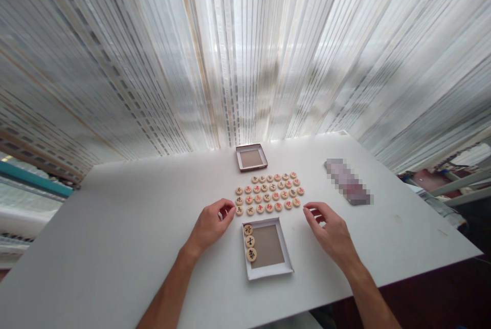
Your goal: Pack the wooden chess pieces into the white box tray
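Observation:
Round wooden xiangqi pieces (269, 207) with red or black characters lie in several rows on the table. My left hand (210, 222) is at the left end of the nearest row, thumb and fingertips drawn together beside a black-marked piece (239, 211); I cannot tell whether they touch it. Across from it, my right hand (329, 226) hovers or rests just right of that row, fingers curled, tips together, nothing visible in them. Between my forearms sits an open white-walled box (287, 244), with three larger-looking black-marked pieces (250, 241) in a column along its left side.
Behind the rows stands a second shallow box part (251, 157) with a dark reddish rim. A blurred-out flat object (348, 181) lies to the right on the white table (134, 226). A striped sheer curtain (230, 63) hangs along the far edge. Shelves (456, 180) stand at right.

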Available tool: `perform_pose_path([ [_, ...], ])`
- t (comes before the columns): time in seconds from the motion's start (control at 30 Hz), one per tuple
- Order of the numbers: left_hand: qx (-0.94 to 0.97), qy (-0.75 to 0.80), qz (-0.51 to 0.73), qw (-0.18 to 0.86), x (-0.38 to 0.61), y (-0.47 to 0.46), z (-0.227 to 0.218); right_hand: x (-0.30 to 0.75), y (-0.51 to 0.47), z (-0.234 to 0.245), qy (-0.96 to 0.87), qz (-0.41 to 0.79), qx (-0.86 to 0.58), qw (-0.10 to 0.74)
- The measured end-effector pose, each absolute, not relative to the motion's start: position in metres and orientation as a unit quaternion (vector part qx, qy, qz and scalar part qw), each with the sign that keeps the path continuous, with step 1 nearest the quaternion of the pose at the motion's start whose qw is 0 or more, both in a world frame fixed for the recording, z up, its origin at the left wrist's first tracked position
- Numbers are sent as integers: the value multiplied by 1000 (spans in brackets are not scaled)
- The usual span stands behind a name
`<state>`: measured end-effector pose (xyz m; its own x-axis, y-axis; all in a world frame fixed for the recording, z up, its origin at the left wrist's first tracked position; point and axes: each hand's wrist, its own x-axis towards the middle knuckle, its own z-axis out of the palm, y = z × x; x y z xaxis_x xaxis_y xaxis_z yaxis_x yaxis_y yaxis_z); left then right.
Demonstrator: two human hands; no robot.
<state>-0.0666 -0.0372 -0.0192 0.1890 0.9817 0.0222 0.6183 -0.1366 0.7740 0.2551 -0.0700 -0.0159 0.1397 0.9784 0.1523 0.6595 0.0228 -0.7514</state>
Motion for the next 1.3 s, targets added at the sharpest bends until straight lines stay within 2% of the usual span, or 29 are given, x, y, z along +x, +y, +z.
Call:
perform_pose_path([
  [0.33, 725, 555, 323, 251, -64, -34, -36, 247, -75, -26, -652, 247, -618, 364],
  [0.73, 736, 547, 325, 232, -65, -33, -41, 239, -81, -38, -673, 294, -574, 362],
  [1.3, 755, 516, 354, 197, -65, -31, -44, 235, -86, -47, -675, 289, -563, 380],
])
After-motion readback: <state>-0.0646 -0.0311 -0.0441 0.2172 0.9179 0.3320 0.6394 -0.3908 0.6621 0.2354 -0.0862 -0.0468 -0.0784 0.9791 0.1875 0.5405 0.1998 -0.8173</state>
